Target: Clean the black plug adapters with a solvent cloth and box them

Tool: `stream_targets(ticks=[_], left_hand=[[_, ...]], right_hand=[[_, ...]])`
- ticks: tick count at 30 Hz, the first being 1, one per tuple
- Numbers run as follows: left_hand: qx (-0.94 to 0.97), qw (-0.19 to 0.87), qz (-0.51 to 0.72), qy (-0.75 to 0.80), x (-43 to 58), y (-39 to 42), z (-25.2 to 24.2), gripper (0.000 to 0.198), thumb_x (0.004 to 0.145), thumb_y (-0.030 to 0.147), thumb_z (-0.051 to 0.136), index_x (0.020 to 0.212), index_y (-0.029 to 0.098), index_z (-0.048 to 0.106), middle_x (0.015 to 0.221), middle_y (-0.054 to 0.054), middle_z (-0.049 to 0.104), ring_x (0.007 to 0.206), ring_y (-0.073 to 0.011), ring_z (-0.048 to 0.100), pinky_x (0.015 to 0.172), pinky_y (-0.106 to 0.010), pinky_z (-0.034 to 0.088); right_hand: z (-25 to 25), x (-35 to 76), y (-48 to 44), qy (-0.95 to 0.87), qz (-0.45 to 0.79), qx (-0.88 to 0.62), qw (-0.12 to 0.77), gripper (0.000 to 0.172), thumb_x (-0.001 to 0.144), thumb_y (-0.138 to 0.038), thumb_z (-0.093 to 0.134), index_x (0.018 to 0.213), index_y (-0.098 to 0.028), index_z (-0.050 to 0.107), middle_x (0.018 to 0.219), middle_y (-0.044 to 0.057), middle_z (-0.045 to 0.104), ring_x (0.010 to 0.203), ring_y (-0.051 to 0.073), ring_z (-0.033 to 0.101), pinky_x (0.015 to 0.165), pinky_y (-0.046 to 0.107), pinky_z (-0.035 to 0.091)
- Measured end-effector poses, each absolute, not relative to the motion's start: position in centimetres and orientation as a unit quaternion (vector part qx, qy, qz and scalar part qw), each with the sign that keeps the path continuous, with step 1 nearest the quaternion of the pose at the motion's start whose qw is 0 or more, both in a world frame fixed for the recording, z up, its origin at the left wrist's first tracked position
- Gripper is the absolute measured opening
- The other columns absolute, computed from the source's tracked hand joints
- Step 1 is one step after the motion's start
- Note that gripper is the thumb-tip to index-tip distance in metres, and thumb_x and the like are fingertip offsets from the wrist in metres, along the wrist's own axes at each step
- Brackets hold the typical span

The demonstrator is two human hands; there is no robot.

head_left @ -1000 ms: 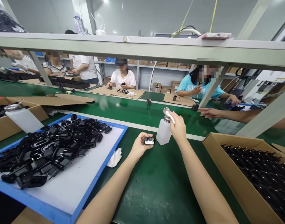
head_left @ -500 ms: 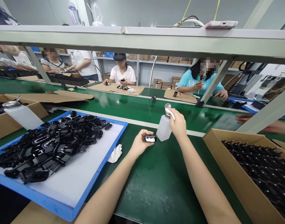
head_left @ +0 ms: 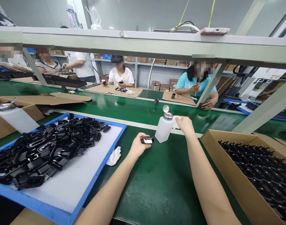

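My left hand (head_left: 137,145) is closed around a small black plug housing (head_left: 148,140) whose pale inner face with metal contacts is turned up toward me. Just right of it a white dispenser bottle (head_left: 163,129) stands on the green bench, its metal lid (head_left: 166,108) flipped up. My right hand (head_left: 185,124) pinches a white cloth (head_left: 176,122) beside the bottle's neck. Crumpled white tissue (head_left: 114,156) lies left of my left hand, against the tray's edge.
A blue-rimmed tray (head_left: 98,168) heaped with black plug parts (head_left: 53,140) fills the left. On the right, a cardboard box (head_left: 223,165) holds rows of black plugs (head_left: 257,168). Another dispenser bottle (head_left: 16,118) stands far left. A shelf beam (head_left: 143,47) crosses above; co-workers sit beyond.
My right hand has drawn back to the right from the bottle's top with the cloth, leaving the lid up. My left hand has shifted slightly left and down with the plug housing.
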State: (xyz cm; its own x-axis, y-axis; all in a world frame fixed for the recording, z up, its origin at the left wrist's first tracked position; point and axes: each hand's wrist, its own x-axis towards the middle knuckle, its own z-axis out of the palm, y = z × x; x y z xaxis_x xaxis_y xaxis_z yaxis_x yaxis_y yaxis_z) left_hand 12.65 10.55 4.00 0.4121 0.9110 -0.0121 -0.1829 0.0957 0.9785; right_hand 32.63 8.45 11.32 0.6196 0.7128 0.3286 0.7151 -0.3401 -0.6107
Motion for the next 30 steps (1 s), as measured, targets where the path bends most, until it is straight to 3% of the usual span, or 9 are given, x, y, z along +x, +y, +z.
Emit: stream_targets(ticks=[3,7,12,30], left_hand=[[0.521,0.650,0.414,0.366,12.7,10.8,3.6,0.034,0.040,-0.004,0.056,0.063,0.016,0.041,0.068,0.001,0.055,0.062,-0.0109,0.052,0.056,-0.023,0.040],[0.522,0.647,0.408,0.378,12.8,10.7,3.5,0.035,0.040,-0.005,0.057,0.064,0.016,0.042,0.065,0.002,0.054,0.059,-0.0099,0.051,0.056,-0.022,0.039],[0.525,0.645,0.400,0.386,12.9,10.5,3.8,0.035,0.040,-0.006,0.056,0.063,0.016,0.041,0.063,0.003,0.054,0.057,-0.0090,0.051,0.056,-0.022,0.039],[0.538,0.637,0.393,0.388,13.0,10.3,3.6,0.035,0.041,-0.006,0.056,0.063,0.016,0.042,0.061,0.004,0.052,0.056,-0.0085,0.050,0.055,-0.021,0.037]], right_hand=[[11.5,33.2,8.3,-0.438,0.013,-0.813,0.383,0.024,0.068,-0.020,0.042,0.070,-0.010,0.064,0.062,0.011,0.060,0.060,0.024,0.055,0.053,0.031,0.040],[11.0,31.0,8.5,-0.464,-0.033,-0.761,0.451,0.035,0.076,-0.028,0.032,0.097,-0.016,0.057,0.090,0.007,0.060,0.082,0.021,0.053,0.066,0.028,0.041],[9.4,28.5,9.1,-0.546,-0.148,-0.656,0.500,0.036,0.076,-0.030,0.029,0.098,-0.017,0.055,0.104,0.008,0.053,0.098,0.022,0.046,0.081,0.036,0.035],[8.5,29.2,9.3,-0.548,-0.227,-0.652,0.471,0.035,0.078,-0.027,0.025,0.091,-0.016,0.056,0.097,0.009,0.057,0.093,0.021,0.048,0.078,0.039,0.033]])
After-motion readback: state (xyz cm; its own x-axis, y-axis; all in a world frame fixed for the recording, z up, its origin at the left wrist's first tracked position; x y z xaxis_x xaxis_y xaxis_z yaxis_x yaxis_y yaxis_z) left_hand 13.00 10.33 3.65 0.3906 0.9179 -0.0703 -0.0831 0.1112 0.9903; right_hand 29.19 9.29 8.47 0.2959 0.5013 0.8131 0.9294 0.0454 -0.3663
